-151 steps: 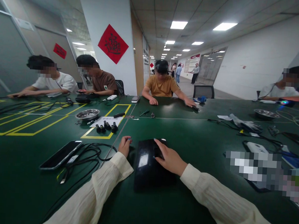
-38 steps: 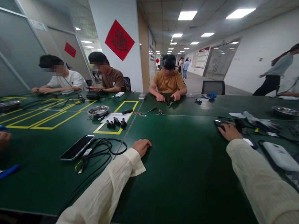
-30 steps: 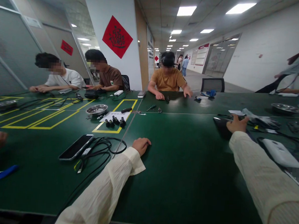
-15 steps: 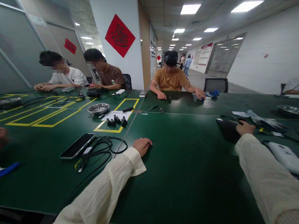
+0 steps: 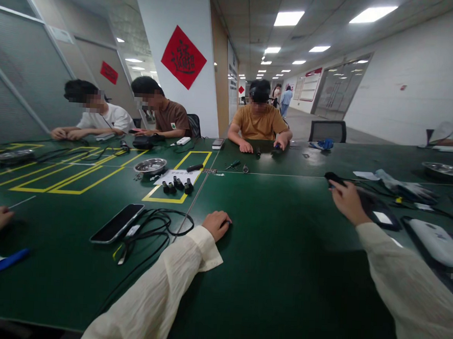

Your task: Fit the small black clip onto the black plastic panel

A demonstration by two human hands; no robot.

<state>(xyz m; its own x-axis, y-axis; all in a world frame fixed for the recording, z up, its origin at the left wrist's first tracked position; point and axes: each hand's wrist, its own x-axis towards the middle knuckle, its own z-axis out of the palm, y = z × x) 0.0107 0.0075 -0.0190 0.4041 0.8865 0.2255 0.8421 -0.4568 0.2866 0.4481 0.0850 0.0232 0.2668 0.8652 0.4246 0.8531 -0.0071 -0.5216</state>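
The small black object (image 5: 333,177) sits, in my head feed, just off the far left corner of the flat black panel (image 5: 372,201), and I have the right hand's (image 5: 348,201) fingers clamped on it. I see the left hand (image 5: 216,225) well to the panel's left, fingers together and curled, on the green table (image 5: 281,275). Farther left of the panel lie a coiled black cable (image 5: 149,217) and a smartphone (image 5: 117,224).
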